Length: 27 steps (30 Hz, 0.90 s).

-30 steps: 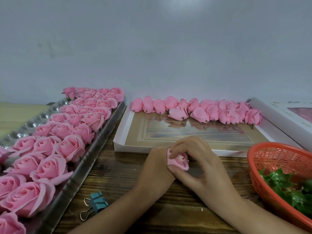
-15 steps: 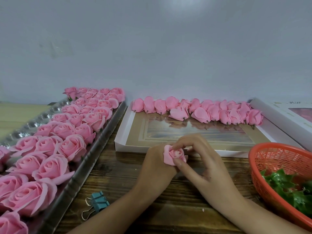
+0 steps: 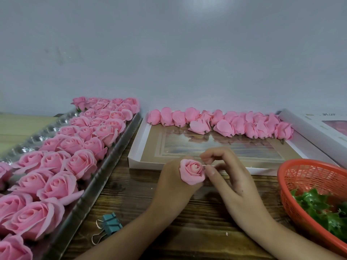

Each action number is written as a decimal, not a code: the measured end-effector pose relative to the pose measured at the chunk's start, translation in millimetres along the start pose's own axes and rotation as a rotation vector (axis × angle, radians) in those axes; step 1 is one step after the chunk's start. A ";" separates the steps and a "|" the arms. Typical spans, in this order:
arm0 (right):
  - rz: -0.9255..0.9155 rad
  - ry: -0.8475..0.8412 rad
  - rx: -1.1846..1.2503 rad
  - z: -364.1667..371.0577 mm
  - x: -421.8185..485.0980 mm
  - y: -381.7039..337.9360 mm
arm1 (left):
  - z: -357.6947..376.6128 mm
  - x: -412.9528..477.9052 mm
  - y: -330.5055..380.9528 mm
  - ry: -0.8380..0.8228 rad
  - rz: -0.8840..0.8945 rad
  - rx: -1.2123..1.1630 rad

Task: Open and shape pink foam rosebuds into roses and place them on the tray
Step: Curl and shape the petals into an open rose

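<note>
rose in work: one half-opened pink foam rose [image 3: 192,170] stands upright at the tip of the left hand [image 3: 171,184], above the wooden surface [image 3: 187,231], between the tray [image 3: 88,199] and the basket [image 3: 293,194], touching neither.
left hand: its fingers curl around the rose's base from below, clamped on it.
right hand: the right hand [image 3: 232,181] pinches the outer petal's thin rim on the rose's right side; its fingers [image 3: 211,172] are together on that edge.
doing it well: likely best to draw one petal outward and down at a time, gently, since foam probably tears; turning the base between pulls should keep the bloom even, without squeezing the centre.
finished roses: the finished roses [image 3: 80,162] number roughly thirty on the tray, mostly three across; the nearest are cut off, so no exact count.
closed buds: the closed buds [image 3: 221,122] number about twenty, overlapping in a line along the far edge of the flat white box [image 3: 137,145].
others: one basket with green leaves [image 3: 319,205]; one binder clip [image 3: 110,224]; a second white box [image 3: 304,128].
</note>
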State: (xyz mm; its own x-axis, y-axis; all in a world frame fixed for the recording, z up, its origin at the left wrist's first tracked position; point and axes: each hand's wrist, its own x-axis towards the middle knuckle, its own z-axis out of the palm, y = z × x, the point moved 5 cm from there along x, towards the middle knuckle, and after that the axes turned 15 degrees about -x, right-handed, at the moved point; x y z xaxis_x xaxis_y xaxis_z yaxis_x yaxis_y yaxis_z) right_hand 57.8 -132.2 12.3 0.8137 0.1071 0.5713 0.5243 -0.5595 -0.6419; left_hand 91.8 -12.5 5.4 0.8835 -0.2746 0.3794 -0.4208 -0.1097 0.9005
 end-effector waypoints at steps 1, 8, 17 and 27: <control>-0.002 0.000 -0.008 0.4 0.7 1.1 | 0.0 1.0 0.7 0.001 0.013 0.018; 0.039 -0.048 0.005 5.6 2.4 5.0 | -1.8 2.9 -5.3 0.007 0.019 0.039; 0.135 -0.052 0.214 5.5 3.3 10.7 | 0.7 -0.4 2.1 0.041 0.131 0.172; 0.253 -0.109 0.440 10.2 3.8 15.5 | 2.5 1.8 0.4 -0.018 0.083 0.152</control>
State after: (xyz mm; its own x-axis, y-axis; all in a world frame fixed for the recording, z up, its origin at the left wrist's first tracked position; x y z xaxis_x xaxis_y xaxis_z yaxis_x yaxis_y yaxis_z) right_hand 71.6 -132.2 -0.8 0.9377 0.1113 0.3292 0.3449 -0.1825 -0.9207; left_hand 92.7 -15.4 5.9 0.8409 -0.3061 0.4463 -0.5201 -0.2289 0.8229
